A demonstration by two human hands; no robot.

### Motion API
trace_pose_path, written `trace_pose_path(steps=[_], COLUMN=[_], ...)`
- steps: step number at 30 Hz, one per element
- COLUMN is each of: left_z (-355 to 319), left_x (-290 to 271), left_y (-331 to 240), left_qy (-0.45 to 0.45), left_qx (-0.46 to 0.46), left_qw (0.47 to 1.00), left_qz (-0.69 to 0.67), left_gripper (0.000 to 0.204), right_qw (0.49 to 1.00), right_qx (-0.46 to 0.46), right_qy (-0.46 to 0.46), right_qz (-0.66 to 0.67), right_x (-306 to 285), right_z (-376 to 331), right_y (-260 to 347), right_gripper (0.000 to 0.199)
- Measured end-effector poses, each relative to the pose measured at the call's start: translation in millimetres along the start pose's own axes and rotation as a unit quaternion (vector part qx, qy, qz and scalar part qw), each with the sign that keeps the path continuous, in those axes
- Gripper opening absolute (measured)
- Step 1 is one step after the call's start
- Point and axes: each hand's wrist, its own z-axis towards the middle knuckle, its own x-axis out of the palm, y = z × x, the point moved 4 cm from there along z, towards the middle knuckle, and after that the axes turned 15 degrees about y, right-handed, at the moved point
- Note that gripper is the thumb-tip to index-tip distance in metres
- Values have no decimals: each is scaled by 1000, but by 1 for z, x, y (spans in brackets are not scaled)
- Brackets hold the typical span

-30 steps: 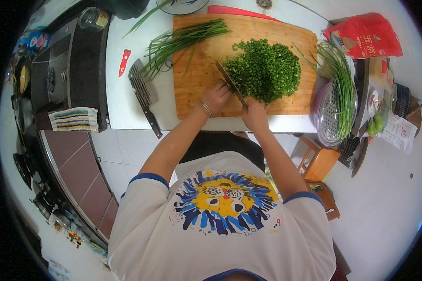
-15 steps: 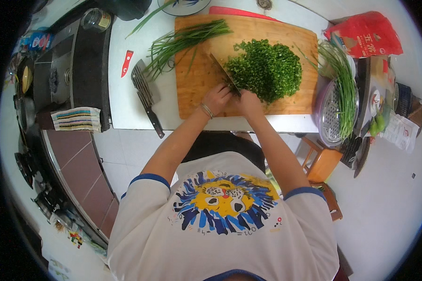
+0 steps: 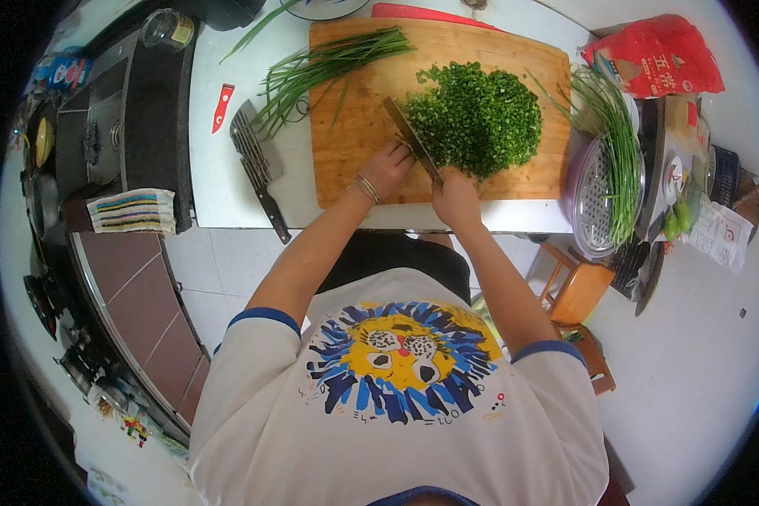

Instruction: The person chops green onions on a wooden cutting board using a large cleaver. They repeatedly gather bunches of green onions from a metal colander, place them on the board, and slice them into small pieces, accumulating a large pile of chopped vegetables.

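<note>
Knife [image 3: 411, 139] shifted left, both hands' fingers clenched on it, red bag [image 3: 654, 57] top right

Two cleavers [image 3: 411, 139], one cutting board [image 3: 354, 126], one heap of chopped greens [image 3: 479, 118], one red bag [image 3: 656, 57].

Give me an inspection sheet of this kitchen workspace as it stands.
Surface: white counter carrying a wooden cutting board.
Job's things: pile of chopped greens on the board; uncut green stalks at its far left corner; knife.
Clutter: cleaver, red bag, strainer with more stalks.
Hands: left hand beside the knife blade; right hand at the knife's handle end.
Cables: nothing seen.
Surroundings: stove, striped cloth, wooden stool.
</note>
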Motion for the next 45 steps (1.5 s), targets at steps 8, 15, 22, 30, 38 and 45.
trace_pose_path(steps=[8,15,22,30,38,45], left_z=[1,-3,0,-6,-3,-8], left_x=[-5,-9,-9,5,-12,-7], left_y=[-2,-3,-3,8,4,0], left_qy=[-7,15,-21,-38,-45,-2], left_qx=[13,6,-10,3,34,-4], left_qw=[1000,1000,1000,999,998,1000], left_qz=[10,-17,-9,-7,26,12], left_gripper=[24,24,21,18,20,21], right_qw=[998,998,1000,1000,996,1000], right_qx=[32,34,28,18,43,23], right_qy=[27,45,6,10,70,11], right_qz=[-55,-20,-10,-20,-39,-17], right_x=[21,6,7,2,12,23], right_z=[26,41,15,5,17,48], right_y=[-2,15,-10,1,4,12], right_gripper=[12,16,18,15,16,20])
